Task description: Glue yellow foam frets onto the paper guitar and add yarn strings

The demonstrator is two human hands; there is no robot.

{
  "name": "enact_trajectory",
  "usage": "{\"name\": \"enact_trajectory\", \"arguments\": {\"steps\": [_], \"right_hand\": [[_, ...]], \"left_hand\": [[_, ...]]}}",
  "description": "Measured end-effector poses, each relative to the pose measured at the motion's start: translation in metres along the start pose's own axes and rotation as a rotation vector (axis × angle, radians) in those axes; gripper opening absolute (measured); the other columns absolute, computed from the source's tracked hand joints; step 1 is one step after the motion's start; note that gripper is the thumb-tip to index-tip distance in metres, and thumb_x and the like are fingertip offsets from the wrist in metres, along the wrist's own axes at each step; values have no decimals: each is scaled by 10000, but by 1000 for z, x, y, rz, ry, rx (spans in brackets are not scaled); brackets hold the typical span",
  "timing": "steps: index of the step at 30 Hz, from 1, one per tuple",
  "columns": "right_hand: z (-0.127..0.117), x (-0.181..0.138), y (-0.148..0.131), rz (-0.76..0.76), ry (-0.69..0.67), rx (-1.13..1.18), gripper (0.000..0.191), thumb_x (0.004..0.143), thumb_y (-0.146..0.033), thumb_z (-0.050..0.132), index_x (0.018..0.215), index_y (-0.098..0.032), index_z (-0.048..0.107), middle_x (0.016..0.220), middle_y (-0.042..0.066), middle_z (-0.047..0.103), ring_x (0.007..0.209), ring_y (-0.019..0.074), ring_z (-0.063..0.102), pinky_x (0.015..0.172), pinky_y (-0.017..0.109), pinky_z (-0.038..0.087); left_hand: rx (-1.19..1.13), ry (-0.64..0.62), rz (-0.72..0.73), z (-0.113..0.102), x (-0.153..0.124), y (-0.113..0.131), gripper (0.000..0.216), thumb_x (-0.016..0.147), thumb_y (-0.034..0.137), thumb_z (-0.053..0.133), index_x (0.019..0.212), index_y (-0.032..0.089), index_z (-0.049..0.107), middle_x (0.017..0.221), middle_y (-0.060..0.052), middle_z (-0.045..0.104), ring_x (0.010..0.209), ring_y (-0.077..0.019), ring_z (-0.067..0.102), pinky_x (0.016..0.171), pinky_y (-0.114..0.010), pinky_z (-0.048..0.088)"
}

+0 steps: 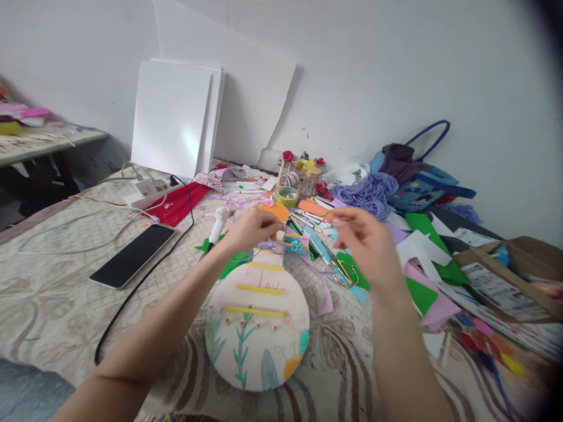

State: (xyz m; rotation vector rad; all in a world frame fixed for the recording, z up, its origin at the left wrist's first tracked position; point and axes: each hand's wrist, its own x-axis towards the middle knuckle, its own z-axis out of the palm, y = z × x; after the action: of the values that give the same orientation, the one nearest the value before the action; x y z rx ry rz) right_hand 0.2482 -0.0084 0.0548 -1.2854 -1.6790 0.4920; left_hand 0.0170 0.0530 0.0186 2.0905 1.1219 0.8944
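Observation:
A round painted craft board (259, 328) with yellow strips across it and leaf drawings lies in front of me on the patterned cloth. My left hand (253, 228) is closed at the board's far, narrow end, pinching something near an orange paper piece (275, 210) and purple thread. My right hand (363, 243) hovers to the right above markers and gold-handled scissors (345, 271). It is blurred by motion, fingers bent together, and I cannot make out anything in it.
A black phone (134, 255) and black cable (145, 281) lie at left. A white glue gun (219, 225), tape roll (287, 195), purple yarn (369, 193), green paper sheets (424, 225), a cardboard box (510, 275) and white canvases (176, 117) crowd the back and right.

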Motion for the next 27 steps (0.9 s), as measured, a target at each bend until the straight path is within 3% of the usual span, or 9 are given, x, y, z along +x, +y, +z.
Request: {"name": "enact_trajectory", "arguments": {"steps": [3, 5, 7, 10, 13, 17, 19, 23, 27], "right_hand": [[37, 0, 6, 117, -322, 326, 441, 835, -359, 633, 1250, -275, 508, 1308, 82, 552, 512, 73, 550, 493, 274, 474], [50, 1, 12, 139, -414, 397, 513, 821, -350, 652, 1295, -277, 469, 1234, 72, 578, 546, 83, 555, 501, 261, 472], [52, 3, 17, 126, -414, 347, 374, 820, -368, 652, 1155, -218, 578, 953, 38, 640, 570, 108, 540, 488, 244, 436], [41, 7, 21, 94, -367, 245, 209, 820, -382, 647, 823, -173, 649, 659, -10, 563, 533, 109, 467, 464, 232, 358], [21, 12, 25, 77, -301, 220, 225, 822, -378, 638, 731, -174, 614, 615, -28, 514, 509, 97, 424, 472, 234, 337], [-8, 20, 40, 48, 37, -20, 212, 835, -381, 596, 764, -182, 614, 581, -37, 504, 503, 108, 435, 484, 236, 348], [-20, 24, 48, 60, 116, -86, 205, 833, -371, 591, 746, -186, 606, 533, -43, 483, 481, 114, 433, 465, 234, 327], [-22, 23, 50, 93, -38, -97, 166, 755, -326, 674, 675, -181, 650, 494, -28, 527, 413, 110, 431, 410, 234, 297], [12, 13, 32, 126, -216, -14, 278, 833, -389, 596, 992, -189, 704, 447, -50, 506, 358, 120, 440, 375, 236, 335]], "left_hand": [[0, -21, 32, 4, -5, 16, 287, 848, 289, 560, 618, 143, 649, 578, -6, 648, 492, -81, 509, 487, -193, 351], [-44, -65, 41, 5, -6, 21, 263, 852, 272, 553, 653, 139, 662, 581, -5, 645, 493, -82, 516, 484, -189, 362], [-110, -138, 56, 6, -7, 22, 237, 857, 275, 550, 718, 137, 684, 610, -11, 659, 525, -91, 550, 501, -187, 392], [-129, -163, 59, 5, -5, 15, 195, 845, 277, 571, 808, 142, 706, 655, -17, 681, 564, -101, 581, 524, -188, 414], [-79, -138, 46, 1, -3, 5, 196, 836, 290, 579, 837, 147, 714, 670, -21, 689, 566, -103, 579, 510, -189, 396], [-38, -145, 25, -7, 1, -8, 241, 834, 350, 583, 791, 153, 714, 664, -27, 688, 565, -108, 573, 506, -194, 385], [-61, -132, 1, -9, 2, -11, 235, 820, 349, 594, 763, 150, 707, 659, -31, 688, 572, -113, 582, 519, -199, 399], [-150, -69, -25, -8, 4, -11, 227, 811, 318, 583, 677, 152, 660, 642, -30, 676, 601, -119, 593, 550, -204, 416], [-147, -95, 2, -3, 3, -4, 251, 824, 320, 562, 657, 152, 645, 637, -22, 669, 578, -108, 568, 543, -205, 403]]}}
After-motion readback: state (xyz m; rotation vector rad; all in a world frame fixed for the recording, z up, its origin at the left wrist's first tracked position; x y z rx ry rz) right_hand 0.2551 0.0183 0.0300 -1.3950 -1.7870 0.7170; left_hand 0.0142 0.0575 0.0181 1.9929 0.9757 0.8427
